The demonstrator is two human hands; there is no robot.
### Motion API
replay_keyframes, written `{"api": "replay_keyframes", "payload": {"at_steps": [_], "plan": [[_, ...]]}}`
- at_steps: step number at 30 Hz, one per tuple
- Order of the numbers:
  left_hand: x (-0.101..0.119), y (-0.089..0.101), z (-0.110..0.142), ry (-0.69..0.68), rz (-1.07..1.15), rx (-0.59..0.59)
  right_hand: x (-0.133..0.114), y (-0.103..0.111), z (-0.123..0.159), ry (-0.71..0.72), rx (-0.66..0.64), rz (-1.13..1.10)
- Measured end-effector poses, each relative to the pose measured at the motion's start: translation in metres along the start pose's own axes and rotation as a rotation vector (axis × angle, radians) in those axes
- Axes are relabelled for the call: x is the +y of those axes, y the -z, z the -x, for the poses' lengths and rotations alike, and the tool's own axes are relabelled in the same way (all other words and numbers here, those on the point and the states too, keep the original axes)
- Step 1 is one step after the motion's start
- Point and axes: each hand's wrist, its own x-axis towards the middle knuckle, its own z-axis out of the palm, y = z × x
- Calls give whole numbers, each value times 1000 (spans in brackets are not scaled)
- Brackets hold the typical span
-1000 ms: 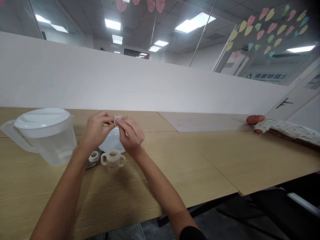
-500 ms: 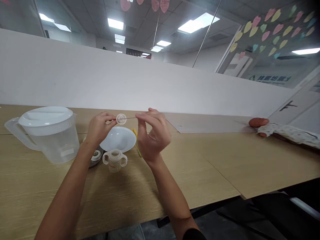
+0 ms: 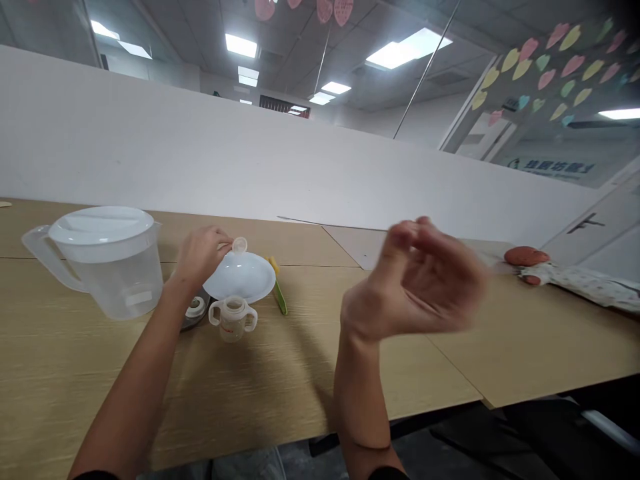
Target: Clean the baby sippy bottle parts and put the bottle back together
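Observation:
My left hand (image 3: pixel 203 253) pinches a small clear round piece (image 3: pixel 239 245) at its edge, just above the back rim of a white bowl (image 3: pixel 243 277). My right hand (image 3: pixel 410 287) is raised off to the right and blurred by motion. Its thumb and fingers are pinched, and a thin dark wire-like rod (image 3: pixel 300 221) seems to run left from the fingertips. In front of the bowl stands a clear two-handled baby cup (image 3: pixel 233 320), upright, its top open. A white ring-shaped part (image 3: pixel 195 307) lies on a dark dish (image 3: pixel 193 323), partly behind my left forearm.
A lidded clear pitcher (image 3: pixel 125 280) stands at the left. A yellow-headed brush with a green handle (image 3: pixel 281 298) lies right of the bowl. A white wall (image 3: pixel 300 167) borders the table (image 3: pixel 280 393). A brown round object (image 3: pixel 527 256) and patterned cloth (image 3: pixel 580 287) are at far right.
My right hand has moved far right and closer to the camera, drawing the thin rod away from the round piece. My left hand with the piece has come slightly lower over the bowl.

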Motion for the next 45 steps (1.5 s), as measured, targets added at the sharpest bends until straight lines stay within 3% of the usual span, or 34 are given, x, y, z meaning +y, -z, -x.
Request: {"api": "replay_keyframes", "payload": {"at_steps": [2,6,12,19,25,33,39,45], "plan": [[1,-6,-1,-11,-67,-63,13,-8,14,-79,-86,-4],[5,-21,-2,-30,-187,-179,38,-25,58,-305,-406,62],[0,-45,-4,-26,-188,-293,51,-34,103,-555,-784,200],[0,-54,-4,-17,-174,-401,61,-36,129,-578,-1079,372],[-7,-63,-1,16,-157,-472,66,-32,130,-522,-1285,618],[-20,-78,7,39,-54,-570,65,-31,137,-415,-1792,893],[-19,-81,6,24,-32,-540,62,-30,142,-471,-1903,922],[-12,-71,1,-4,-48,-478,48,-34,133,-460,-1796,785]]}}
